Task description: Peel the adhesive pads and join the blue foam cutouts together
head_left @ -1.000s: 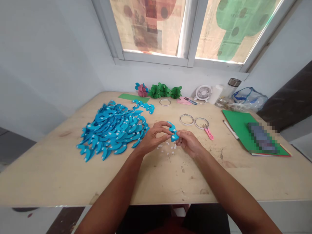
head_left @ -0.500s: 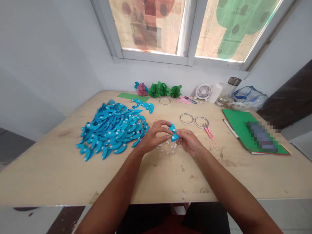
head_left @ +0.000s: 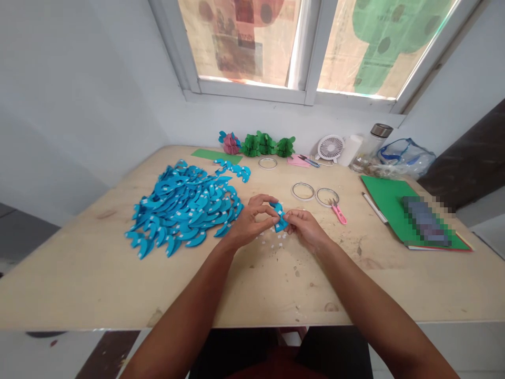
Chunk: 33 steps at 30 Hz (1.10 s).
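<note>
A small blue paper cut-out [head_left: 279,217] is held between both hands above the middle of the wooden table [head_left: 252,284]. My left hand [head_left: 251,221] pinches its top with thumb and fingers curled. My right hand [head_left: 305,227] pinches its lower right end. Small white paper bits [head_left: 272,239] lie on the table under the hands. A big pile of blue curved cut-outs [head_left: 183,208] with white tabs lies just left of my left hand.
Two tape rings [head_left: 314,193] and pink snips [head_left: 338,211] lie beyond my right hand. A green folder [head_left: 410,216] and a pen [head_left: 374,207] are at the right. Green and pink paper decorations [head_left: 260,146], a small fan [head_left: 330,148], a bottle [head_left: 371,145] and a clear bag [head_left: 406,158] line the back.
The hands have drawn closer together on the blue piece, which now looks more folded and lower. The view has shifted slightly.
</note>
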### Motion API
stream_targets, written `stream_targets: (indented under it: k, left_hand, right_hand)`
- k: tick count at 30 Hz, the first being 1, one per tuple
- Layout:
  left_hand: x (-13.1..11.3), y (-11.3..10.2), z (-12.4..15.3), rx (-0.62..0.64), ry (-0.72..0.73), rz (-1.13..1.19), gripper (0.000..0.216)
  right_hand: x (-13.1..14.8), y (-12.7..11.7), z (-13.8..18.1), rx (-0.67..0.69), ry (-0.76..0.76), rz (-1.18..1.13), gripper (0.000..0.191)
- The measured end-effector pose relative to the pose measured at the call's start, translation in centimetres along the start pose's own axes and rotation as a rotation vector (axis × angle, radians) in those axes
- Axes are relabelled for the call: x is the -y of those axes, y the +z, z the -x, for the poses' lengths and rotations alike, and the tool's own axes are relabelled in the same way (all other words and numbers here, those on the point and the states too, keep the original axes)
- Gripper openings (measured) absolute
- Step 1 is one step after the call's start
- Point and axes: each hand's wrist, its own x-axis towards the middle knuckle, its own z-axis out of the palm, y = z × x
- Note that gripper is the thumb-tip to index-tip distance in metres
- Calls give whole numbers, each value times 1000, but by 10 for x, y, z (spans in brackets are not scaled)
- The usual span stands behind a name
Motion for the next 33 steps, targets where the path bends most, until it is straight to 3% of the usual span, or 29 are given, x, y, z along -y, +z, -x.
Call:
stream_targets:
  k: [7, 25, 33]
  left_hand:
    - [1, 7, 1, -69, -49, 31, 13]
    - [8, 10, 0, -100, 0, 3, 16]
    - [10, 12, 0, -153, -24, -5, 13]
  right_hand:
    - [-4, 0, -2, -18, -10, 30, 20]
    - [-4, 1, -1, -17, -16, -60, 20]
    - [-5, 3, -2, -82, -19, -77, 23]
